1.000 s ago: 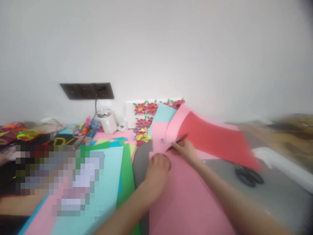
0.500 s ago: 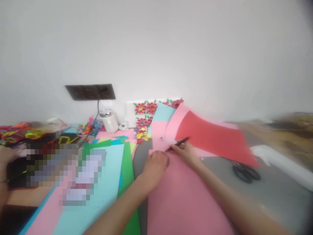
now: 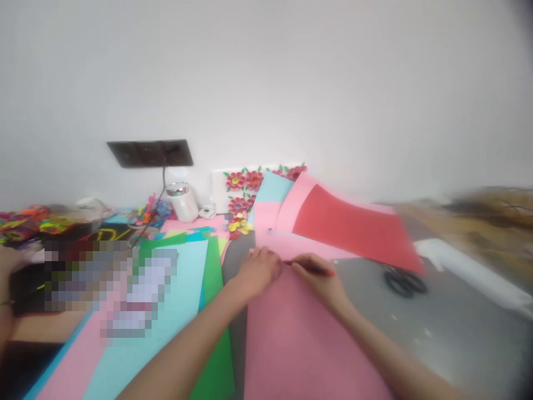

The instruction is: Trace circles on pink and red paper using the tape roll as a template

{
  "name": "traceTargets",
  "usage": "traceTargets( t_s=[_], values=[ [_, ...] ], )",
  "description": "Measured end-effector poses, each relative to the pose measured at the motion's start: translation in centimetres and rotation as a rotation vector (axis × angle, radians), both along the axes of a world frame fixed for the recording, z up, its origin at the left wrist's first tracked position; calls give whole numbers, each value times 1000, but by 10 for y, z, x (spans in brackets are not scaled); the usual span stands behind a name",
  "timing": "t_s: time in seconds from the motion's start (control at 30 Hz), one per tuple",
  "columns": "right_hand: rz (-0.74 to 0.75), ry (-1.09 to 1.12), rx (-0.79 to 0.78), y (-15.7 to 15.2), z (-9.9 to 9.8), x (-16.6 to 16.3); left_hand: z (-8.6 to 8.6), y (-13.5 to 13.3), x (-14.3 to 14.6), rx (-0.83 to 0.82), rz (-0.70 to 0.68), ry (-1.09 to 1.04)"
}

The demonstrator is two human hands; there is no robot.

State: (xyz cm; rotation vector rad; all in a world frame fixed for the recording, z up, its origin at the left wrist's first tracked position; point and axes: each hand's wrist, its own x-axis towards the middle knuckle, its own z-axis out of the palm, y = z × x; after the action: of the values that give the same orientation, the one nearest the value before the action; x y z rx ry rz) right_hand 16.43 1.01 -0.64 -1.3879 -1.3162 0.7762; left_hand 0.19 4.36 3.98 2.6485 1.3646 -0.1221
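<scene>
A large sheet of pink paper [image 3: 300,333] lies in front of me, with my left hand [image 3: 260,269] resting on its upper left part. The fingers of that hand are bent and pressed down; whatever is under them is hidden and blurred. Just to the right, my right hand [image 3: 318,275] is closed around a dark pen [image 3: 310,268]. The pen's tip points left, close to the fingers of my left hand at the paper. Behind both hands stand curled sheets of red paper [image 3: 353,228] and light pink paper.
Black-handled scissors [image 3: 403,283] and a white roll [image 3: 474,272] lie at right on the grey table. Coloured sheets [image 3: 166,311] are stacked at left. Behind them are small paper flowers [image 3: 239,224], a white jar [image 3: 183,203] and a flower board [image 3: 220,191]. Another person's arm [image 3: 6,278] shows at far left.
My right hand has turned and moved slightly down, so the pen now lies lower, its tip pointing left beside my left hand. The camera view has shifted slightly.
</scene>
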Motion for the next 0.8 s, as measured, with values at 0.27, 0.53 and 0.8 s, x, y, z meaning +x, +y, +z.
traceTargets(
  t_s=[0.27, 0.53, 0.8],
  values=[
    [105, 51, -13, -30, 2, -7, 11, 1, 5, -17, 0, 55],
    [166, -6, 15, -43, 4, -19, 11, 7, 9, -9, -14, 102],
    [238, -86, 149, -36, -4, -29, 20, 10, 11, -68, -21, 141]
  ],
)
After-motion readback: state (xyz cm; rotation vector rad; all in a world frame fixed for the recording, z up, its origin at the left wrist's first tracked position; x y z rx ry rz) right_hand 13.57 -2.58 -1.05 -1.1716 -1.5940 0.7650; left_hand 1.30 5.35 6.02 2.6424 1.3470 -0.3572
